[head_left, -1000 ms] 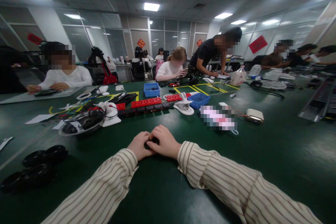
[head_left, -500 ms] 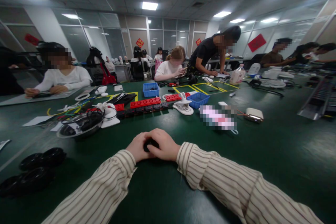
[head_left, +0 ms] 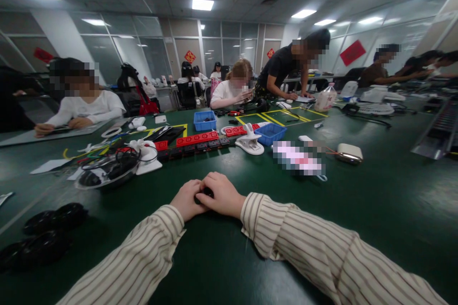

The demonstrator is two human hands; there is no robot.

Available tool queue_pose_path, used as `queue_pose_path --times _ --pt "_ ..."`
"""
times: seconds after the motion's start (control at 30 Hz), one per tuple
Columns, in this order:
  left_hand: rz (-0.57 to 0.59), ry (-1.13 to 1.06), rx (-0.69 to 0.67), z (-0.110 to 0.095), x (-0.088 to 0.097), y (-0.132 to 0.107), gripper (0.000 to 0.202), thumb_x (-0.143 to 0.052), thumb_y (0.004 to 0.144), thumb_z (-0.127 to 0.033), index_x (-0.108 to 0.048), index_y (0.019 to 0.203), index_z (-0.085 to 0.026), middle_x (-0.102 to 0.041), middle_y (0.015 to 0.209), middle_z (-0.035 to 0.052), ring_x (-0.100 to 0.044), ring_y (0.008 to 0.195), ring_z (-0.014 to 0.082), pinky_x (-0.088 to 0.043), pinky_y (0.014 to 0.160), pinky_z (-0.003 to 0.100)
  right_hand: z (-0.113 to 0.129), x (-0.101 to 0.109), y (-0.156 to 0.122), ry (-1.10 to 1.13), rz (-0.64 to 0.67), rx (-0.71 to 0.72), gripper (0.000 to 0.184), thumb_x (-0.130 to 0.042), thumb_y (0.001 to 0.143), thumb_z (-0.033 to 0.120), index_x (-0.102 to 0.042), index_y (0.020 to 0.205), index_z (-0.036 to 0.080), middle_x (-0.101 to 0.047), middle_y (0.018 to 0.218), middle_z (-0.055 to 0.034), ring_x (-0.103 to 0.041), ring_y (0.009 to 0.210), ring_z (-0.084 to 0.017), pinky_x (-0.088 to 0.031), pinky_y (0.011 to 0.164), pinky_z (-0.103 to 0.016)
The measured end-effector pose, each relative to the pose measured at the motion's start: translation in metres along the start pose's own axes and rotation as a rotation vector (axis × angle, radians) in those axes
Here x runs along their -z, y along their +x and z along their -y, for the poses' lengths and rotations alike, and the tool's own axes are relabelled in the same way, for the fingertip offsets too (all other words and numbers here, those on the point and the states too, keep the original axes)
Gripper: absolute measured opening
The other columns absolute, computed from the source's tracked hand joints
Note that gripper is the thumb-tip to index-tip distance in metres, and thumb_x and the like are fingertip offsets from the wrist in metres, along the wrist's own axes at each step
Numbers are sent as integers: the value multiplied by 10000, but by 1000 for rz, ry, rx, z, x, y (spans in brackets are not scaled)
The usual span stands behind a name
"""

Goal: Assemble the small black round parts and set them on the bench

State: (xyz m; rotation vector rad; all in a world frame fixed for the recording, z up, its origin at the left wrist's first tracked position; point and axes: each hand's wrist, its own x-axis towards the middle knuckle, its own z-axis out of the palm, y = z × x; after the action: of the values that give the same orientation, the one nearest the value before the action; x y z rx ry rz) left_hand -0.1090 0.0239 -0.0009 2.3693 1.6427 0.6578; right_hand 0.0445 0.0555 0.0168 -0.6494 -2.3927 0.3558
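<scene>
Both of my hands are closed together around a small black object (head_left: 206, 193), low over the green table in the middle of the head view. Most of it is hidden by my fingers, so its kind cannot be made out. My left hand (head_left: 186, 200) wraps it from the left. Lying over it from the right is my right hand (head_left: 223, 194), its fingers bent across the top and its thumb in front. To the left on the table are several shiny black ring-shaped pieces (head_left: 45, 247), looking like small tyres.
Beyond my hands stand a clear bowl of black cables (head_left: 107, 177), a white clip base (head_left: 250, 143), red socket strips (head_left: 196, 138) and two blue trays (head_left: 204, 121), (head_left: 270, 134). A white power bank (head_left: 349, 153) lies to the right. Several people sit or stand around the table.
My right-hand fingers and thumb have shifted slightly over the black object, showing a slightly different part of it. The whole view has turned a little.
</scene>
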Motion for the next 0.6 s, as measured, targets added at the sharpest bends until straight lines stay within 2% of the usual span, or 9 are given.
queue_pose_path --times 0.13,0.23,0.3,0.37,0.47,0.6 --pt "2 -75 -26 3 1 0 210 -634 563 -206 -580 765 -180 -583 903 32 -528 884 219 -433 819 348 -1 2 0 42 19 132 40 -565 706 156 -545 742 157 -548 788 -19 -466 787 -154 -344 745 -280" --pt "25 -84 -61 4 2 0 147 -640 559 -203 -583 692 -174 -581 916 31 -522 909 223 -422 841 347 0 3 -2 79 48 227 96 -520 656 72 -542 688 159 -574 775 -11 -472 815 -163 -337 779 -294" --pt "37 -84 -72 4 2 0 153 -637 569 -202 -589 712 -176 -578 939 33 -517 929 225 -413 854 353 1 4 -3 92 40 254 106 -513 652 67 -538 693 161 -582 776 -10 -473 838 -170 -335 798 -301" --pt "34 -83 -54 3 2 -1 255 -646 582 -229 -589 826 -177 -574 952 44 -521 918 228 -417 842 363 2 5 -4 94 4 241 105 -530 682 110 -541 772 163 -583 813 -18 -472 858 -175 -336 813 -309" --pt "28 -44 -34 0 1 -1 457 -668 598 -333 -538 1009 -180 -567 976 57 -523 907 239 -421 820 379 3 6 -6 67 -71 162 175 -567 748 272 -518 868 155 -559 870 -41 -461 853 -180 -341 797 -315" --pt "4 47 -13 -4 0 -2 574 -707 541 -423 -513 1016 -166 -558 969 68 -510 910 260 -406 826 409 2 4 -5 -25 -114 5 312 -603 737 429 -497 824 149 -515 815 -33 -433 775 -164 -336 717 -292"
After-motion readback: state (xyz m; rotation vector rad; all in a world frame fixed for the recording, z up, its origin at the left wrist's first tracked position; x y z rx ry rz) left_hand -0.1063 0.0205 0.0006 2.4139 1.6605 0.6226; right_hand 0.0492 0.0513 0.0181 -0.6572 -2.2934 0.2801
